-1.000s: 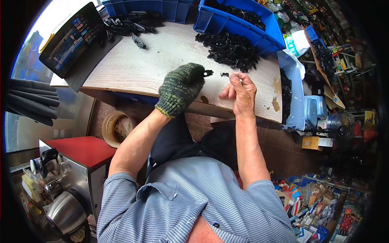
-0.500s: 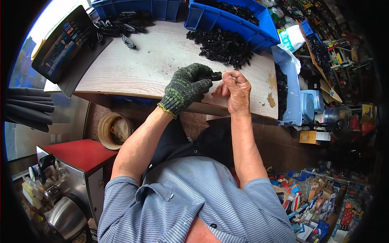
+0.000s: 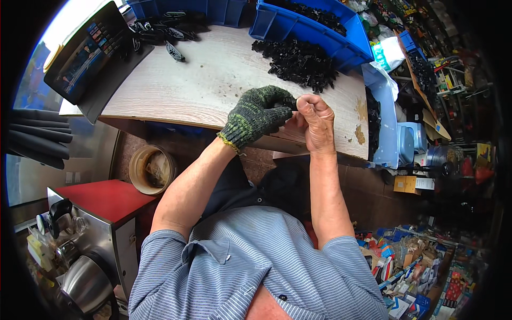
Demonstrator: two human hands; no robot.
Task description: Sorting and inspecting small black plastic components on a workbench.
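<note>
My left hand [image 3: 258, 114], in a dark green and black knitted glove, is closed in a pinch over the near part of the table. A small black plastic part [image 3: 290, 101] shows between its thumb and fingers, mostly hidden by the glove. Right against it is my bare right hand [image 3: 319, 125], with thumb and forefinger pressed together and the other fingers curled. Whatever that pinch holds is hidden. Beyond both hands lies a heap of small black plastic parts [image 3: 298, 63] on the pale wood-grain table [image 3: 197, 80].
A blue crate [image 3: 349, 45] of black parts stands behind the heap. Several black-and-grey oval pieces [image 3: 175, 52] lie at the far left beside a propped tablet [image 3: 80, 58]. A light blue bin [image 3: 389, 133] adjoins the table's right edge. A round bucket [image 3: 152, 169] stands below left.
My gloved left hand has moved right, closer to my right hand, and less of the black part shows between them. The whole view has shifted slightly.
</note>
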